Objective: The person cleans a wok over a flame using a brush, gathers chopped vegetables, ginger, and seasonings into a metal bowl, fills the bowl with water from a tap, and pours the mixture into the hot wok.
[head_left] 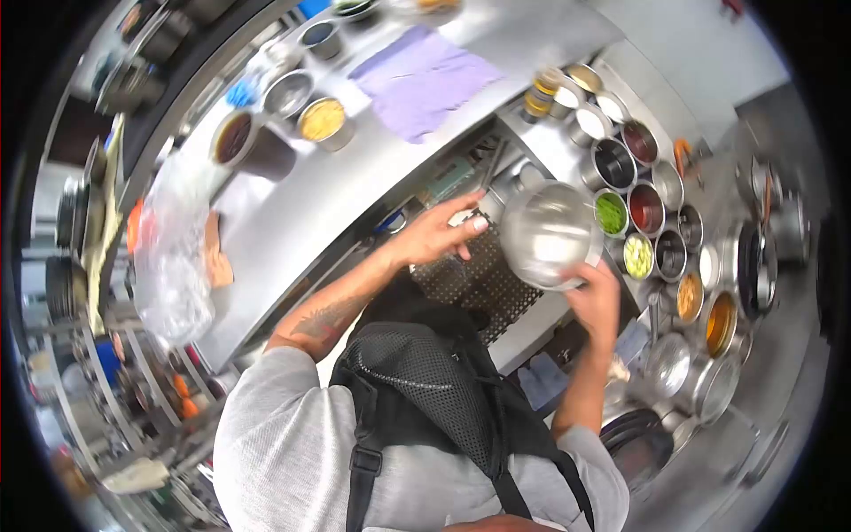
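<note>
A round metal bowl (550,232) is tilted over the gap beside the counter. My right hand (592,297) grips its lower right rim, somewhat blurred. To the bowl's left, my left hand (446,232) is apart from it, fingers spread and nothing in them. Beneath both hands lies a dark perforated mat (461,275). Just right of the bowl stand a metal container of chopped greens (610,213) and another with pale green pieces (637,255).
A steel counter (310,213) on the left bears a purple cloth (424,80), a container of yellow food (323,120), a dark-liquid container (235,137) and a plastic bag (173,257). Several metal containers, pans and an orange-sauce pot (721,324) crowd the right side.
</note>
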The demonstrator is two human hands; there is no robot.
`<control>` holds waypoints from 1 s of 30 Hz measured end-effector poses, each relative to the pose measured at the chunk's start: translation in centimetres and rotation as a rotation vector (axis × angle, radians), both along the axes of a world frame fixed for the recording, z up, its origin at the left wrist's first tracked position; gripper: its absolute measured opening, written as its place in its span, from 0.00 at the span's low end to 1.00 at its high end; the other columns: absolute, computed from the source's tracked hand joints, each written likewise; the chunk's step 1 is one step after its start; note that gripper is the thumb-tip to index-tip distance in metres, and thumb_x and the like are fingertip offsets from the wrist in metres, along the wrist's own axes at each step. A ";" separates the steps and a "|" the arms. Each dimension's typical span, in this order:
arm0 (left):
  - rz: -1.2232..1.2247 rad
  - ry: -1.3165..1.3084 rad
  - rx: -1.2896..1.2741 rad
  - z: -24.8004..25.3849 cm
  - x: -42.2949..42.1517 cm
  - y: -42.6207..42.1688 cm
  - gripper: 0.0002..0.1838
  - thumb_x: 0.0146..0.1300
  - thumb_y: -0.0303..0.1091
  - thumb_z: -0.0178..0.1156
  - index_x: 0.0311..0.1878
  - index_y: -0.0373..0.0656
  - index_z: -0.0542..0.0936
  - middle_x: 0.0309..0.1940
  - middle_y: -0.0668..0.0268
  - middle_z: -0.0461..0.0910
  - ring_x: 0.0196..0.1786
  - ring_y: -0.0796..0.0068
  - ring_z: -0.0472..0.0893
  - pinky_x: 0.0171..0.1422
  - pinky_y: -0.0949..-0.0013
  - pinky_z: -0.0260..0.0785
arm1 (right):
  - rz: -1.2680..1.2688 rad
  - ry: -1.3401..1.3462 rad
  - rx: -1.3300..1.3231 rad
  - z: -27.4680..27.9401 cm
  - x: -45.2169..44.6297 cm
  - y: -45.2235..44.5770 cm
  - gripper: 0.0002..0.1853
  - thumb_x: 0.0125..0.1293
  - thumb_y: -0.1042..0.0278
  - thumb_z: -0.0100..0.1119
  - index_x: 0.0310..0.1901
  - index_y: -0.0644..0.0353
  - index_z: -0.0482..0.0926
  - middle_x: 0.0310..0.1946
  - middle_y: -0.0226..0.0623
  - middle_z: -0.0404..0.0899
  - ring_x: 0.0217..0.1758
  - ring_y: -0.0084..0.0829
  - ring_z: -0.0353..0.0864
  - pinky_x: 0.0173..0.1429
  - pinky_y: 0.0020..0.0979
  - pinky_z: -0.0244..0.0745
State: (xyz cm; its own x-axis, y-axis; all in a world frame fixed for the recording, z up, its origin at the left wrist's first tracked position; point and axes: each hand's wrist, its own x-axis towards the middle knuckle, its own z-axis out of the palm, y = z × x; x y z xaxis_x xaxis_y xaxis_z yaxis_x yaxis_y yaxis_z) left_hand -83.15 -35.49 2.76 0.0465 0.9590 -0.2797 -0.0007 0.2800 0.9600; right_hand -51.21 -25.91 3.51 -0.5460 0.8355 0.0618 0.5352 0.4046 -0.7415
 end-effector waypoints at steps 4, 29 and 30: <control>0.322 0.023 -0.129 -1.7 -12.1 -7.5 0.35 0.63 0.29 0.58 0.74 0.36 0.63 0.65 0.53 0.74 0.66 0.62 0.75 0.72 0.62 0.66 | 0.571 0.064 0.004 0.4 -20.5 -2.1 0.12 0.51 0.77 0.69 0.39 0.60 0.87 0.51 0.44 0.81 0.54 0.44 0.83 0.59 0.36 0.76; 1.129 -0.231 -0.284 -6.4 -23.3 -13.4 0.31 0.70 0.35 0.43 0.74 0.36 0.58 0.50 0.42 0.79 0.31 0.58 0.87 0.32 0.66 0.86 | 0.955 -0.334 0.270 -3.4 -62.2 8.8 0.19 0.48 0.61 0.71 0.45 0.52 0.88 0.39 0.42 0.88 0.42 0.42 0.88 0.52 0.36 0.82; 1.152 -0.241 -0.276 -6.5 -23.4 -12.7 0.31 0.70 0.35 0.43 0.74 0.36 0.58 0.51 0.42 0.79 0.31 0.58 0.87 0.33 0.66 0.86 | 0.944 -0.239 0.237 -2.2 -61.6 8.9 0.18 0.48 0.61 0.71 0.44 0.52 0.88 0.39 0.43 0.88 0.42 0.42 0.88 0.52 0.37 0.81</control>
